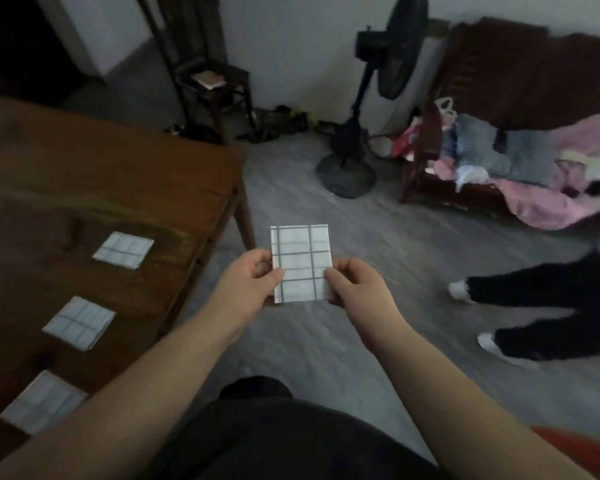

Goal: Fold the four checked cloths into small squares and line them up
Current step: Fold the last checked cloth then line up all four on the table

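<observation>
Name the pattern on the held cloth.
White with dark grid lines, on the held cloth; head view.

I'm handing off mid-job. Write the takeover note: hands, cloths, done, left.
Left hand and right hand pinch the fourth folded cloth by its lower corners, held above the floor, off the table.
Three folded cloths lie in a row on the wooden table: far, middle, near.
Done: all four look folded.
Left: set the fourth in line on the table.

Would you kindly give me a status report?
Left hand and right hand pinch fourth folded cloth. Three folded cloths lined on table. Nothing obstructing.
</observation>
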The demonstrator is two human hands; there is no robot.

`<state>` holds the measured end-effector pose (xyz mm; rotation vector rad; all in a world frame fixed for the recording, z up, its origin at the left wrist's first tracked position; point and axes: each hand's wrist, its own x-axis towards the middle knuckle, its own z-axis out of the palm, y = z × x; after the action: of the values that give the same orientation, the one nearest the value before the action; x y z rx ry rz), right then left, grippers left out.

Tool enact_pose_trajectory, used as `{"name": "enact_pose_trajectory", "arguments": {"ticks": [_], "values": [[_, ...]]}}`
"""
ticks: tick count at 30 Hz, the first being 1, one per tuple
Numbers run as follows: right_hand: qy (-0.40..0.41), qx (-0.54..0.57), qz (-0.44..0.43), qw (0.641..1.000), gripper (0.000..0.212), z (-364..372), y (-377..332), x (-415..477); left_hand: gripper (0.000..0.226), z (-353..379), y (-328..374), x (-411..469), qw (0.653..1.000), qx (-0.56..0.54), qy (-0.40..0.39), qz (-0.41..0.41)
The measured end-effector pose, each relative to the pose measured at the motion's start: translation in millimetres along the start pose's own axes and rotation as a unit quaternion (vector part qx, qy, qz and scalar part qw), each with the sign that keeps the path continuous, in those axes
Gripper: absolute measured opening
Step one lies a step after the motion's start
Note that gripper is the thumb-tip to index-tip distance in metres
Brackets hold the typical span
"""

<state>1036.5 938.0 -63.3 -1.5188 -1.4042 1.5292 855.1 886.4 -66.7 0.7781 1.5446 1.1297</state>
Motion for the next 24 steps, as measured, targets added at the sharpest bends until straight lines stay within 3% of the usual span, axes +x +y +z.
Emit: {"name": "enact_pose_trajectory", "arguments": {"ticks": [9,20,24], "values": [[-0.172,-0.072,-0.025,0.982,0.008,102.6,-51.1,141.8,0.016,-87.1,7.8,77.0,0.984,-0.022,0.169,-0.047],[-0.284,-0.234,-0.064,0.928,0.007,275.3,-127.5,311.5,0.018,-221.3,23.4,204.5,0.949,-0.051,0.289,-0.112],[-0.346,-0.256,-0.029,0.902,0.013,313.9,-129.1,352.4,0.025,-244.9,7.0,237.1,0.925,-0.103,0.334,-0.147]]}}
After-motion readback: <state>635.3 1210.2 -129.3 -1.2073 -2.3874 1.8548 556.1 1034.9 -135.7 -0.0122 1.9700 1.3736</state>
